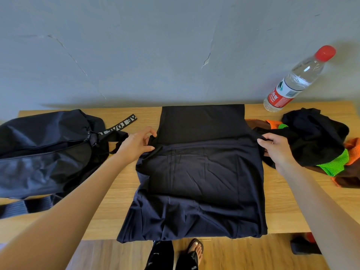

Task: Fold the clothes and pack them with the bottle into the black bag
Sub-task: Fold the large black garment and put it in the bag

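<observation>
Now I see both hands, left hand (136,144) and right hand (276,148), pinching the navy garment (198,184) at opposite side edges, its length running toward the wall

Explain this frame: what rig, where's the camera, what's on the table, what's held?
No robot here: a person works with bare hands. The single picture comes from a wide-angle camera on their head, looking down. On the table a navy garment lies spread, its near edge hanging over. The left hand and right hand each pinch a far corner of it. The black bag lies left, the bottle stands far right, and a pile of clothes sits right.
</observation>
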